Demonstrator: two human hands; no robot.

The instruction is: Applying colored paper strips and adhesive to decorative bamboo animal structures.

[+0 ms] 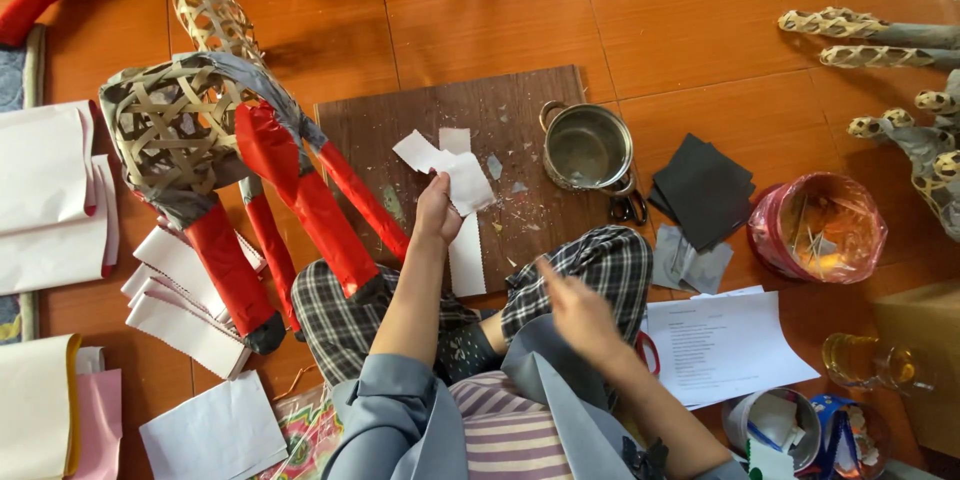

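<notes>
My left hand (pixel 437 208) is raised over the brown wooden board (pixel 520 110) and pinches a small white paper piece (pixel 466 183). More white paper pieces (pixel 428 148) lie on the board just beyond it, and a white strip (pixel 466 258) lies under the hand. My right hand (pixel 577 308) hovers above my checked trouser knee (pixel 600 265), blurred, fingers spread, holding nothing that I can see. A woven bamboo animal frame (pixel 180 125), partly covered in grey and red paper, stands at my left with its red legs (pixel 330 215) resting on my lap.
A steel pot (pixel 588 148) sits on the board's right edge, with dark grey paper squares (pixel 702 190) and a pink-wrapped bowl (pixel 818 227) beyond. White sheets (pixel 722 345) and stacked papers (pixel 185 300) lie on the orange tile floor. More bamboo frames (pixel 900 50) lie at the right.
</notes>
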